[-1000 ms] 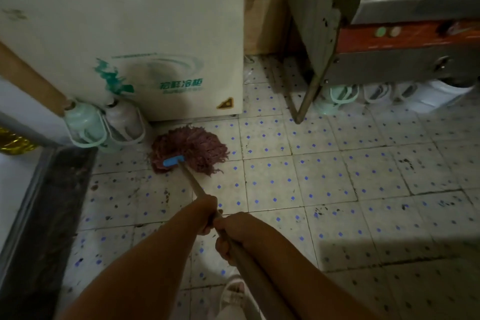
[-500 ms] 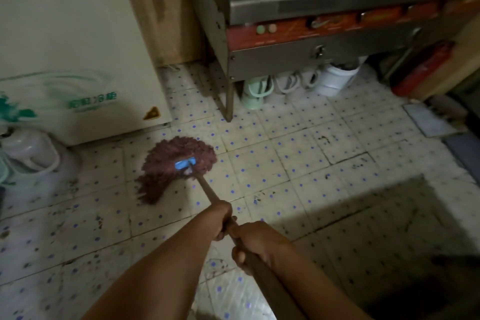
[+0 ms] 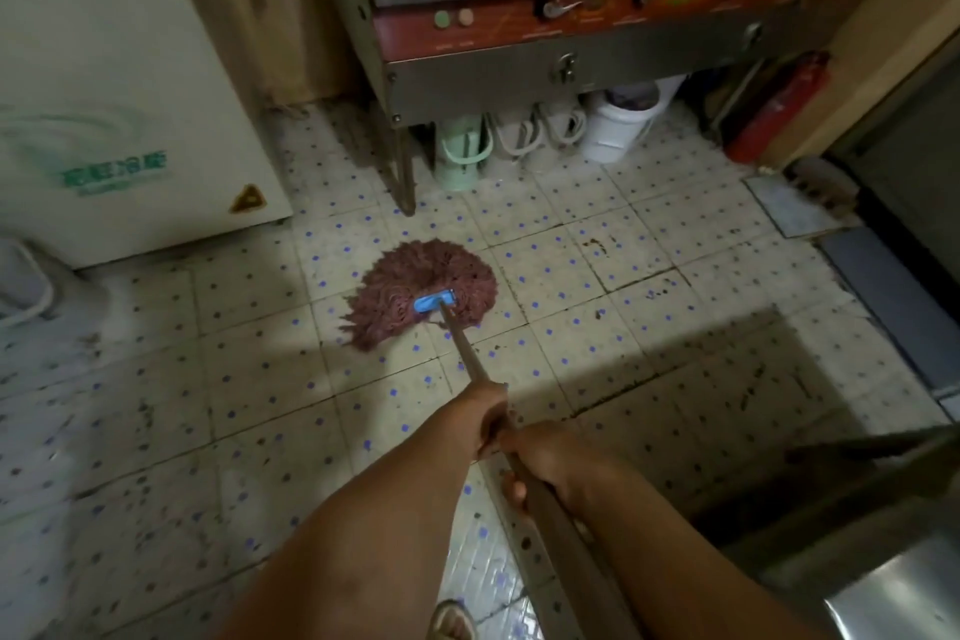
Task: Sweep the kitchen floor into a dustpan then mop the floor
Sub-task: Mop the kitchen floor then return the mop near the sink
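From the head view, the white freezer (image 3: pixel 119 83) at upper left carries blurred green lettering I can't read and a yellow warning triangle (image 3: pixel 248 199). Both hands wrap the mop handle (image 3: pixel 467 353) at lower centre: the left hand (image 3: pixel 485 413) ahead, the right hand (image 3: pixel 550 463) just behind, fingers curled tight. The maroon mop head (image 3: pixel 421 291), fanned flat with a blue clip (image 3: pixel 435 300), lies mid-frame on the dotted, stained floor tiles (image 3: pixel 649 244).

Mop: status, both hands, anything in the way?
Left hand and right hand grip mop handle. Mop head flat on floor. Stove leg ahead.
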Available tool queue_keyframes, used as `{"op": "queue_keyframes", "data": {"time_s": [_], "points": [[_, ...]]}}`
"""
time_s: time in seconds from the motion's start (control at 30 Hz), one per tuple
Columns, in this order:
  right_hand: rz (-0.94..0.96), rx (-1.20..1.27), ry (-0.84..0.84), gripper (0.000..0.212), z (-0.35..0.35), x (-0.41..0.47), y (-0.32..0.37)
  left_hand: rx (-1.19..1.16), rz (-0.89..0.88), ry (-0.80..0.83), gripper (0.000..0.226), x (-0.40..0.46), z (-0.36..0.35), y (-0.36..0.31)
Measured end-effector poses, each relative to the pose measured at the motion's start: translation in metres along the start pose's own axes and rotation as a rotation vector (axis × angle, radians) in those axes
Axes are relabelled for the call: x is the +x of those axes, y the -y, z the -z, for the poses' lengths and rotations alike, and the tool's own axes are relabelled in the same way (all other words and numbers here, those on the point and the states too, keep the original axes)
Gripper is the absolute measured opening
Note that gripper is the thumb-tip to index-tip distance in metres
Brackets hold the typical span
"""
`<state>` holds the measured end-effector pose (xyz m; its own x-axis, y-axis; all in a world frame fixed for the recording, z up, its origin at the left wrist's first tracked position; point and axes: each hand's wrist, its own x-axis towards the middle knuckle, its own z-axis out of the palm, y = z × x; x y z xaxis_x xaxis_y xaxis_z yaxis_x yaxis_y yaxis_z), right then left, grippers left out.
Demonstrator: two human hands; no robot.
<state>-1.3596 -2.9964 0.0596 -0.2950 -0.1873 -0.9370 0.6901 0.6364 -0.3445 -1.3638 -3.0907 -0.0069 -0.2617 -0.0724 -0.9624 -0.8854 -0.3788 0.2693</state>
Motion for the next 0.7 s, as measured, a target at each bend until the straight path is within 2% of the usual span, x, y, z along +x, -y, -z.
{"op": "queue_keyframes", "data": {"time_s": [0.17,0.3,0.53,0.7], "points": [[-0.012,-0.093,0.060,0.018,-0.047,-0.005,-0.010,-0.116,0.005,-0.028,0.033,-0.009,0.041,0.032],[-0.072,-0.117,0.114,0.017,-0.100,-0.020,-0.017,-0.211,-0.012,-0.059,0.025,-0.016,0.091,0.069],[-0.118,-0.221,0.247,0.022,-0.190,-0.048,-0.051,-0.178,0.071,-0.230,0.038,-0.051,0.172,0.147],[-0.125,-0.282,0.297,0.024,-0.228,-0.056,-0.077,-0.208,0.094,-0.314,0.030,-0.063,0.202,0.198]]}}
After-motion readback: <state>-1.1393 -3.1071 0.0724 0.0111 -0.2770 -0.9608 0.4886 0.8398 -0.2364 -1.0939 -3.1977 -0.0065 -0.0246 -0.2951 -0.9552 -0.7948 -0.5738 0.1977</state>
